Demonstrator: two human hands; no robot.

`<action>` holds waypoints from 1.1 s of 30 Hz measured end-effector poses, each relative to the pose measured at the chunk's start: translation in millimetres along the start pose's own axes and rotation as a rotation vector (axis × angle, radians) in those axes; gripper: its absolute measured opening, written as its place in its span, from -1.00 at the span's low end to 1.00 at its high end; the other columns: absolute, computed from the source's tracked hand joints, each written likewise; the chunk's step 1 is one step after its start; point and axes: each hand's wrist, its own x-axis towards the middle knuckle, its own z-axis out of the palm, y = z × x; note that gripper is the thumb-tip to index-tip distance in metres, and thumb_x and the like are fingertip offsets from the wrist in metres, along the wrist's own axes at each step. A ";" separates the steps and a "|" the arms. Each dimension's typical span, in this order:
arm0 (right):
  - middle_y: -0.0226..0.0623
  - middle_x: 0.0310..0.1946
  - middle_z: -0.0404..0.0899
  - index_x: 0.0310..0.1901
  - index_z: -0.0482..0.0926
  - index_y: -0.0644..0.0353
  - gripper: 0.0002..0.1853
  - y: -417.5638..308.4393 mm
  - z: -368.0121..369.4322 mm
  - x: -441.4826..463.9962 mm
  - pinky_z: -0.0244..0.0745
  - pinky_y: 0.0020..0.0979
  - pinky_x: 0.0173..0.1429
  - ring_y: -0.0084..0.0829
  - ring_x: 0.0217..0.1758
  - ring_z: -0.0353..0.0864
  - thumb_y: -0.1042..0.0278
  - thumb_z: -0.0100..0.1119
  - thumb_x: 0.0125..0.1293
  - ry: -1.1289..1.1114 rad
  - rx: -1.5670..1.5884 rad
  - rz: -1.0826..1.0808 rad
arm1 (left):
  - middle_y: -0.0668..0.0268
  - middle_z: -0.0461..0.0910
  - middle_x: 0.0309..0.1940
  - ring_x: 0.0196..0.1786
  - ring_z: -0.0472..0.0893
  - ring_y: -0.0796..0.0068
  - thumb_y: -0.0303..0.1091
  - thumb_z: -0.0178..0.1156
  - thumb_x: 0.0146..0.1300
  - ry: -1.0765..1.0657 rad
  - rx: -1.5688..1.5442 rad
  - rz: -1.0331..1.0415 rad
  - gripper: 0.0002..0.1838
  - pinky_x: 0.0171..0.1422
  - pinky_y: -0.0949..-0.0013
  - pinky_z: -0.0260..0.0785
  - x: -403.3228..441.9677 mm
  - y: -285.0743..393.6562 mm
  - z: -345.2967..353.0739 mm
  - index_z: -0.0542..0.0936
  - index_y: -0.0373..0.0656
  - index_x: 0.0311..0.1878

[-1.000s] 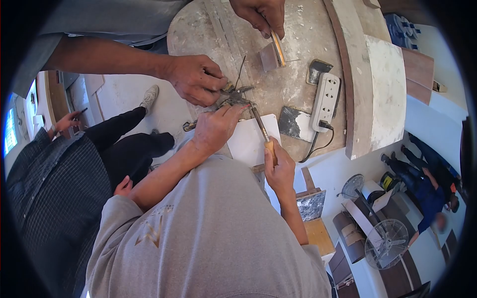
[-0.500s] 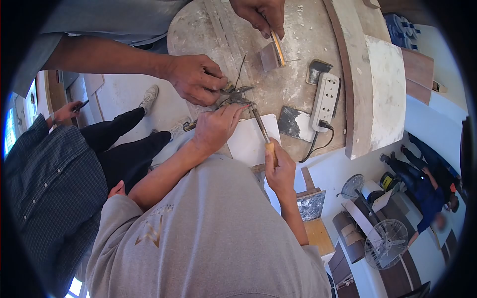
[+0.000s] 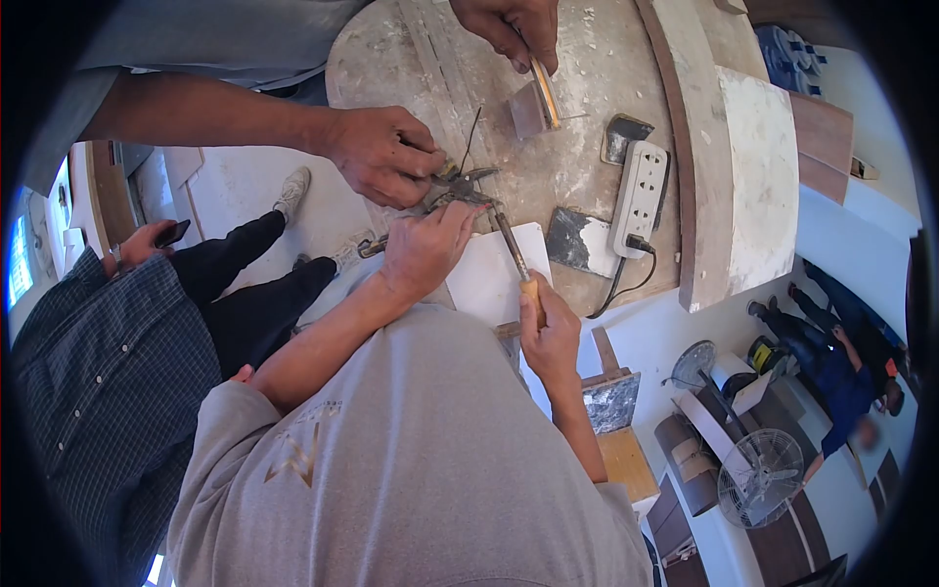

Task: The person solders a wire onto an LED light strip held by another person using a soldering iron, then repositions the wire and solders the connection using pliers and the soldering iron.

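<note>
My right hand (image 3: 551, 333) is wrapped round the wooden handle of a soldering iron (image 3: 512, 247). Its metal shaft slants up and left, and the tip end lies close to the fingers of my left hand (image 3: 423, 252). That hand is closed in a pinch, with a thin red wire (image 3: 482, 207) just showing at the fingertips. Right above it, dark metal pliers (image 3: 460, 184) lie at a co-worker's hand (image 3: 384, 157), partly hidden by the fingers. The co-worker's other hand (image 3: 514, 29) holds a flat plate with a yellow edge (image 3: 536, 103).
The worn round table (image 3: 381, 64) bears a white power strip (image 3: 641, 201) with a black plug, a white sheet (image 3: 499, 279), and a dark-and-white plate (image 3: 582, 240). A board (image 3: 743, 186) edges the right side. Another person (image 3: 108, 362) stands at left; fans (image 3: 763, 476) stand lower right.
My hands, the soldering iron and the co-worker's hands stay nearly where they were. The person at left has turned, and their hand with a phone has shifted right and down.
</note>
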 end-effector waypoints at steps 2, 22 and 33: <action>0.14 -0.09 0.73 0.23 0.62 0.34 -0.63 -1.9 -0.7 0.4 0.64 -0.23 0.01 -0.03 -0.10 0.79 0.36 0.22 0.48 -0.012 -0.009 0.008 | 0.24 0.62 -0.55 -0.58 0.65 0.13 -0.35 0.36 0.32 -0.007 -0.002 0.009 -0.80 -0.56 0.15 0.45 0.3 -0.8 0.2 0.50 -0.09 -0.32; 0.11 -0.21 0.70 0.24 0.60 0.31 -0.62 0.4 2.2 0.7 0.61 -0.18 -0.09 0.04 -0.20 0.73 0.39 0.23 0.44 0.004 0.001 -0.030 | 0.23 0.61 -0.53 -0.54 0.66 0.16 -0.46 0.41 0.23 -0.034 -0.027 0.018 -0.82 -0.48 0.21 0.45 1.1 1.1 -6.0 0.53 -0.12 -0.32; 0.16 -0.13 0.71 0.25 0.59 0.34 -0.63 -3.0 -0.7 2.1 0.62 -0.19 -0.07 0.03 -0.18 0.75 0.38 0.18 0.49 -0.055 0.030 0.047 | 0.22 0.61 -0.52 -0.53 0.65 0.13 -0.46 0.41 0.22 -0.035 -0.015 0.010 -0.82 -0.48 0.19 0.46 1.3 2.6 -6.8 0.54 -0.12 -0.32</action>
